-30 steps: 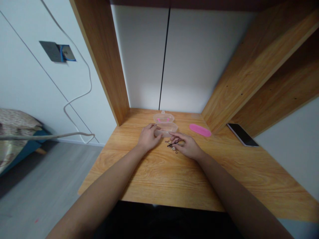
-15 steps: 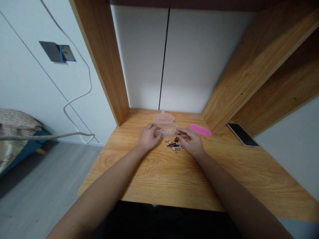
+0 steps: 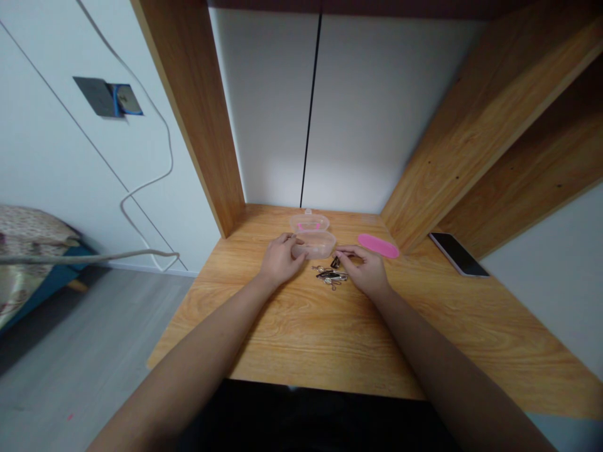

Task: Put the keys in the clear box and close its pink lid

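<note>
Lower centre of the frame: a light oak-grain worktop (image 3: pixel 282 333) carrying the following items. One clear plastic hinged box (image 3: pixel 311 237), lying open at the far middle of the worktop, pink trim on its far half. One left hand (image 3: pixel 281 259), its fingers curled narrowly over the near half of the box and holding it. One right hand (image 3: pixel 366 271), just right of the box, its fingers drawn narrow; whether they hold anything cannot be told. One small black binder clip (image 3: pixel 335 262), just beside those fingertips. One small tangle of metal clips (image 3: pixel 330 276), on the worktop between the hands. One flat pink oval item (image 3: pixel 378 245), right of the box. One black smartphone (image 3: pixel 458 254), far right of the worktop. Also one wooden shelf upright (image 3: pixel 188 113), upper left of the worktop, and one white cable (image 3: pixel 146 182) on the wall at left.
</note>
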Demonstrator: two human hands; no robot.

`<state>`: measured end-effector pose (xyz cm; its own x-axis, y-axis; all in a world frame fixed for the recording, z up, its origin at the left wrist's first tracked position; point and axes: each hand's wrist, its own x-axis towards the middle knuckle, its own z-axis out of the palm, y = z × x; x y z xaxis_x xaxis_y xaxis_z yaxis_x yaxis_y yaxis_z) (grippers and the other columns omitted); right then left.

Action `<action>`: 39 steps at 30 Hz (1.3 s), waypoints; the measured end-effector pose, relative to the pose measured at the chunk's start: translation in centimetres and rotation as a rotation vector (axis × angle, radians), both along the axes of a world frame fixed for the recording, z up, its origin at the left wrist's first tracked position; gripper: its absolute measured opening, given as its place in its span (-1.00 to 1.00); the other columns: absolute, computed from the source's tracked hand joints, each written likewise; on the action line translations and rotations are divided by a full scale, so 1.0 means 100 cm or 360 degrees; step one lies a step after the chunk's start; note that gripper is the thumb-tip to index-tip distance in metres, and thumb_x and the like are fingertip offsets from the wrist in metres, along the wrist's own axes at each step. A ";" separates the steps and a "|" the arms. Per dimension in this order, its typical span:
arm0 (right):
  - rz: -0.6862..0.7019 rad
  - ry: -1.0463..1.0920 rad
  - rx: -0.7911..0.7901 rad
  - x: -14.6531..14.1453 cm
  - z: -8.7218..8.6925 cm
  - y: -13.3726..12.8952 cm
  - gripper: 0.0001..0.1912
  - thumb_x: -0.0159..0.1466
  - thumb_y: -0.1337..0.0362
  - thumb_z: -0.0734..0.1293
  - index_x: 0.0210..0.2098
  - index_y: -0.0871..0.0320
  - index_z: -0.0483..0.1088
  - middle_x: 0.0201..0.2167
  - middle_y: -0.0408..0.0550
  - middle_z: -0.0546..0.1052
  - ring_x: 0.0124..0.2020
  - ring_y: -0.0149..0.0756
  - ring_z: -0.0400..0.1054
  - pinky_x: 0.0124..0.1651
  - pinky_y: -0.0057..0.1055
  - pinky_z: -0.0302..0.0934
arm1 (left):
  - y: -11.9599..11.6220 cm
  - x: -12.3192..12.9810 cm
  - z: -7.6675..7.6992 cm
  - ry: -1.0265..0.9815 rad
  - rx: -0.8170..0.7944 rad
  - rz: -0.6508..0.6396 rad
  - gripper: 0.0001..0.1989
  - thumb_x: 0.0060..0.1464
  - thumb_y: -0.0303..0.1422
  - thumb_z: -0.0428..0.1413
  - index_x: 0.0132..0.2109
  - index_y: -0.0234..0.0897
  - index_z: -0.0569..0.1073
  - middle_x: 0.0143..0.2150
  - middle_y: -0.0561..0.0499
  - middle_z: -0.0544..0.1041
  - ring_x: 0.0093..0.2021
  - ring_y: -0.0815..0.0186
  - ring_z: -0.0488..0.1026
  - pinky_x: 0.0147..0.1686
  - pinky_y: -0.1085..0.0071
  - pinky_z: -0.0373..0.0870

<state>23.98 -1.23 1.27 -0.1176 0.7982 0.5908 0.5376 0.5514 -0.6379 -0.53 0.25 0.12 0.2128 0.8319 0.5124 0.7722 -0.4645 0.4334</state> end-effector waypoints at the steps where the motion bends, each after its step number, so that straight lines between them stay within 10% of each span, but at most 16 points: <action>1: 0.0016 -0.0013 0.0017 0.000 0.000 -0.001 -0.78 0.26 0.15 0.38 -0.22 0.13 0.59 -0.30 0.01 0.67 -0.33 -0.23 0.57 -0.20 -0.33 0.49 | 0.000 0.000 0.000 -0.0002 0.0004 0.0004 -0.71 0.14 -0.23 0.18 -0.02 -0.21 0.55 0.01 -0.11 0.51 0.00 0.13 0.49 0.07 0.22 0.43; 17: -0.0187 -0.0210 -0.0177 0.008 -0.005 0.011 -0.70 0.31 0.16 0.29 -0.09 0.14 0.57 -0.26 0.01 0.66 -0.36 -0.24 0.51 -0.22 -0.29 0.40 | -0.001 0.001 0.002 0.0003 -0.0007 0.0020 -0.72 0.14 -0.23 0.17 -0.03 -0.22 0.55 0.01 -0.10 0.52 0.01 0.12 0.49 0.09 0.21 0.42; 26: 0.0465 -0.0406 -0.0011 0.002 -0.004 0.006 -0.73 0.40 0.21 0.24 -0.05 0.03 0.56 -0.26 -0.01 0.61 -0.17 -0.18 0.45 -0.06 -0.19 0.35 | -0.001 0.001 0.002 -0.0015 -0.0015 0.0021 -0.73 0.14 -0.24 0.17 -0.04 -0.21 0.55 0.00 -0.11 0.52 0.01 0.12 0.50 0.08 0.22 0.43; 39: 0.0602 -0.0579 0.0040 0.001 -0.010 0.012 -0.78 0.38 0.19 0.30 -0.10 -0.03 0.59 -0.22 -0.04 0.63 -0.14 -0.17 0.43 -0.02 -0.15 0.32 | 0.000 0.001 0.000 -0.0035 -0.0008 0.0005 -0.72 0.14 -0.24 0.17 -0.02 -0.23 0.55 0.02 -0.10 0.51 0.04 0.13 0.49 0.11 0.21 0.42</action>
